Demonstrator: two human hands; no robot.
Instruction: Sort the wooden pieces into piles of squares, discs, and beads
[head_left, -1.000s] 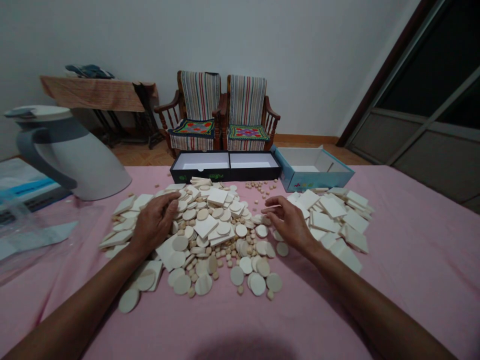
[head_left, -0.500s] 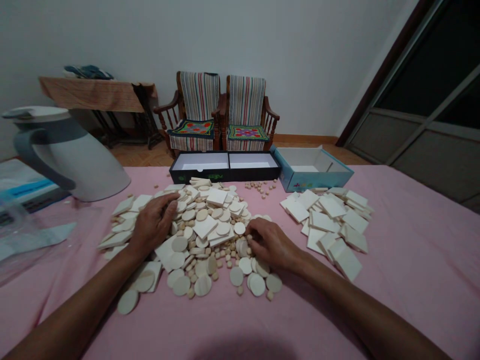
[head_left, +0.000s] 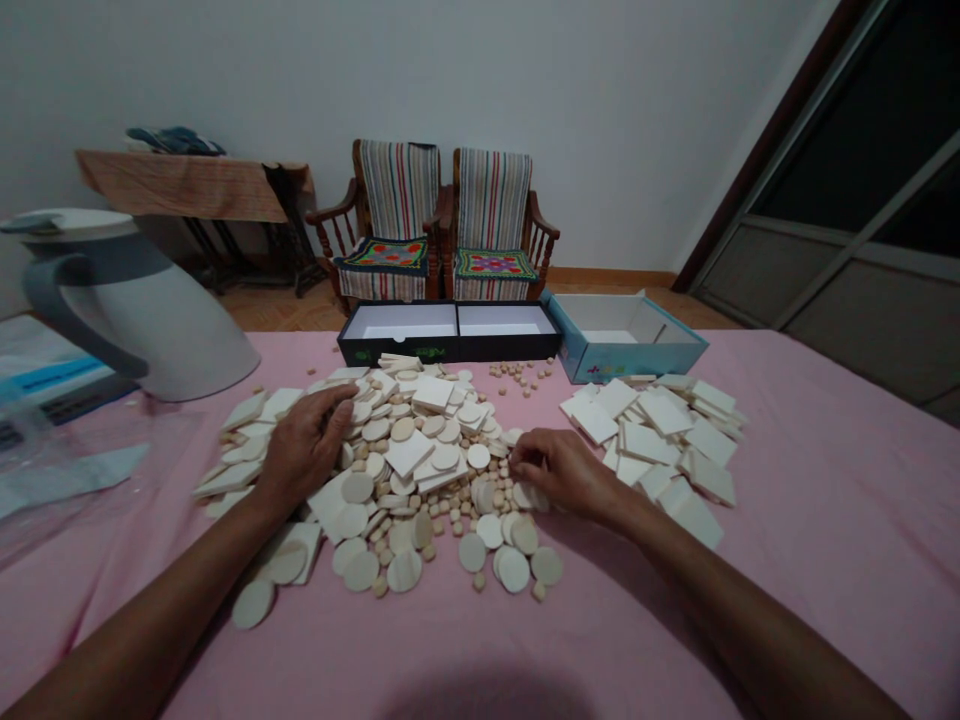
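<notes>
A wide heap of pale wooden discs, square tiles and small cubes [head_left: 410,452] lies on the pink tablecloth [head_left: 465,655]. My left hand [head_left: 306,440] rests on the heap's left side, palm down with its fingers extended over the pieces. At the heap's right edge is my right hand [head_left: 559,470], its thumb and index finger curled together; whatever is between the fingertips is too small to make out. Round discs [head_left: 514,568] lie just below that hand. Farther right sits a separate pile of square tiles [head_left: 651,440].
A black box with two compartments [head_left: 450,348] and a light blue box [head_left: 634,358] stand behind the heap. Small cubes [head_left: 517,376] are scattered before the black box. A large jug [head_left: 150,310] and clear plastic packaging [head_left: 67,470] occupy the left. Two chairs [head_left: 491,225] stand beyond.
My right hand has shifted a little to the right and lifted slightly, uncovering some cubes and discs at the heap's edge. My left hand has hardly moved.
</notes>
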